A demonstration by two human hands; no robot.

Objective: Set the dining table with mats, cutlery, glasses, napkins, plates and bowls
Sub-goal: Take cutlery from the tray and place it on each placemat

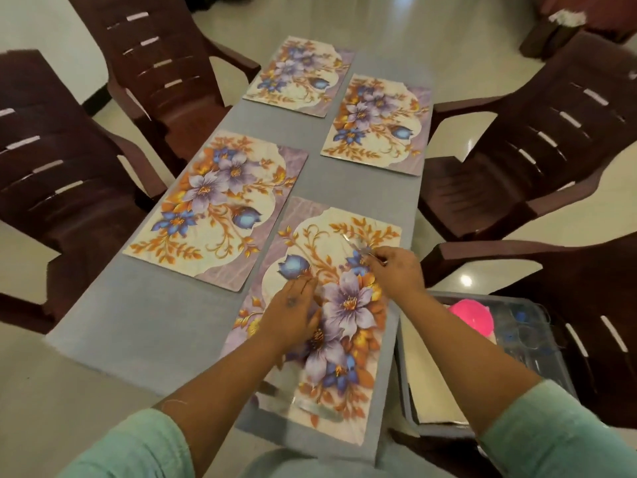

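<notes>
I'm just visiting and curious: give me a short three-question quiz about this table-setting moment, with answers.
1. How many floral placemats lie on the grey table?
2. True or false: plates already sit on the mats.
3. Which hand pinches the thin metal piece of cutlery: A left, B right?

Key:
1. Four; the nearest floral placemat is under both hands.
2. False; no plates show on them.
3. B; the right hand pinches it over the mat, while the left hand rests on the mat. What sort of cutlery it is cannot be told.
</notes>
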